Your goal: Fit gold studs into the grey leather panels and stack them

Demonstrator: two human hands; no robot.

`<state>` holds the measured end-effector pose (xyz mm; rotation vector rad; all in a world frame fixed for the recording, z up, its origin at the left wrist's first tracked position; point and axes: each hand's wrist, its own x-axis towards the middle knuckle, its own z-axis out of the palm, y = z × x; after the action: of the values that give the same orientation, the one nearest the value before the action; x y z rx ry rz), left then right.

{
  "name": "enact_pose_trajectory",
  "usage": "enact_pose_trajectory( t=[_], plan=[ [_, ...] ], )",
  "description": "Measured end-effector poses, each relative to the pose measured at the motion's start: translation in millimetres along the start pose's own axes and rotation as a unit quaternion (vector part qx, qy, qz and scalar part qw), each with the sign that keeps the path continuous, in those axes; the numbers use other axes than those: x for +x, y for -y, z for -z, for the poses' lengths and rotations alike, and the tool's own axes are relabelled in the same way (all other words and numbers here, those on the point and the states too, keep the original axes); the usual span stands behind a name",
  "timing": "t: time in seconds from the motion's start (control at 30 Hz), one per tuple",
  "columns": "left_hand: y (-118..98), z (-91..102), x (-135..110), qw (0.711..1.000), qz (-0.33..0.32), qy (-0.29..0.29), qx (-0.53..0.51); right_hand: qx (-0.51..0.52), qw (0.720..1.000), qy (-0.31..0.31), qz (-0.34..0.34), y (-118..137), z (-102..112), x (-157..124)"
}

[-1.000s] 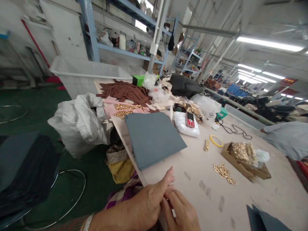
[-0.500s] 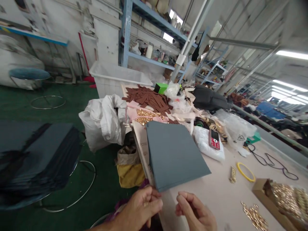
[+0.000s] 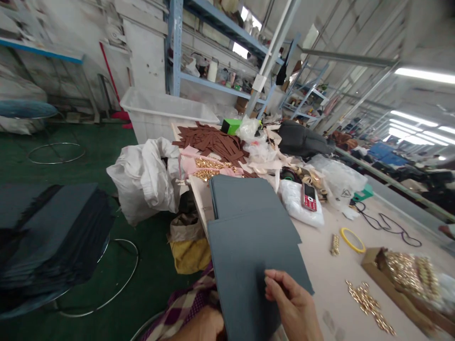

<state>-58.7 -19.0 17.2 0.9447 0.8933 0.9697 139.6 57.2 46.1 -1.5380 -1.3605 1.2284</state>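
A flat dark grey-blue panel (image 3: 245,265) lies tilted toward me, overlapping a stack of matching panels (image 3: 241,192) at the table edge. My left hand (image 3: 208,324) grips the panel's near left edge, its fingers mostly hidden behind it and by the frame's bottom. Over the panel's right part is my right hand (image 3: 293,303), closed, thumb against curled fingers. Anything inside that pinch is too small or hidden to make out.
Gold chain pieces (image 3: 369,303), a cardboard box (image 3: 377,270) of gold hardware, a yellow ring (image 3: 352,240) and a red phone (image 3: 309,197) lie on the right. Brown strips (image 3: 213,142) are piled behind. More dark panels (image 3: 53,232) rest on a stool at left.
One panel has come off the stack toward me, with my left hand moving down and back at its edge. My right hand is now over that panel. The view has shifted slightly.
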Motion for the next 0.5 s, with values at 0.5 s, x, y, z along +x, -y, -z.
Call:
enact_pose_trajectory(
  t=[0.5],
  plan=[
    [-29.7,-7.5,16.9,0.994,0.084,-0.064,-0.026,0.095,0.992,0.074,-0.043,-2.3,-2.8,-6.0]
  ],
)
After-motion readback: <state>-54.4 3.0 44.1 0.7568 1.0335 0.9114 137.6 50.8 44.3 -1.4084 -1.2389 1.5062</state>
